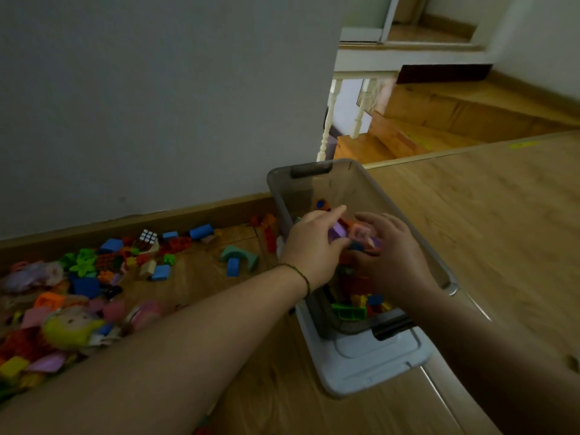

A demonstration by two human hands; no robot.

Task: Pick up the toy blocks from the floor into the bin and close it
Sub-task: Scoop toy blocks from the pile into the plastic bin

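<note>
My left hand (314, 243) and right hand (392, 255) held a clump of blocks (340, 229) between curled fingers (373, 218), over the bin (345, 183). I judged it best to let go low, inside its walls. Loose blocks (163, 271) lay at nine o'clock.

Bin (342, 186): translucent smoky grey, with black handles (310, 169).
Lid (376, 362): pale grey.
Floor (502, 230): tan wood grain.
Wall (157, 105): flat grey-white.
Puzzle cube (148, 237): white squares in a black grid.
Arch block (240, 254): teal.
Flower piece (84, 265): bright green.
Purple block (339, 230): plain pale lilac.
Blocks in bin (348, 312): green, yellow, blue, red.
Wrist band (301, 276): dark green.
</note>
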